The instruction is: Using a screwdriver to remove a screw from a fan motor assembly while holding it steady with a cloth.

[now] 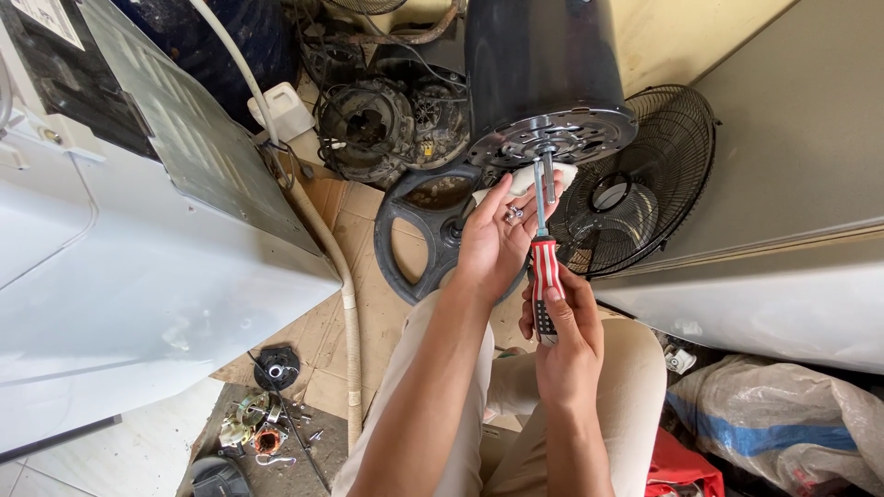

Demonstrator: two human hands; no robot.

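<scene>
Red-and-white handle: the screwdriver (544, 276) has a striped grip with a black lower part and a bright metal shaft that points up, nearly upright.
Right hand: the right hand (564, 331) is wrapped shut round the lower end of the handle, thumb lying along the stripes.
Shaft tip: it reaches up to the middle of the drum's metal plate; the exact contact point is too small to make out.
Left hand: the left hand (497, 241) is open, palm up and slightly cupped, fingers stretched toward the plate and lying just beside the shaft.
Screws: a few small silvery screws (514, 214) rest loose in the left palm.
Drum: a dark, round drum (539, 64) is tipped so that its end faces the camera, closed by a perforated shiny metal plate (552, 138).
Cloth: a white cloth (525, 178) shows under the plate, behind the left fingertips.
Black wheel: a black spoked plastic part (410, 241) lies on cardboard (345, 230) below the drum, partly hidden by the left hand.
Fan guard: a black wire fan guard (645, 184) leans to the right of the drum, against a pale panel.
Hose: a pale ribbed hose (348, 313) runs down the floor along the left.
White casing: a large white appliance body (138, 294) fills the left side.
Floor bits: small motor parts (258, 428) lie at lower left.
Bag: a clear plastic bag (783, 423) sits at lower right, with something red beside it.
</scene>
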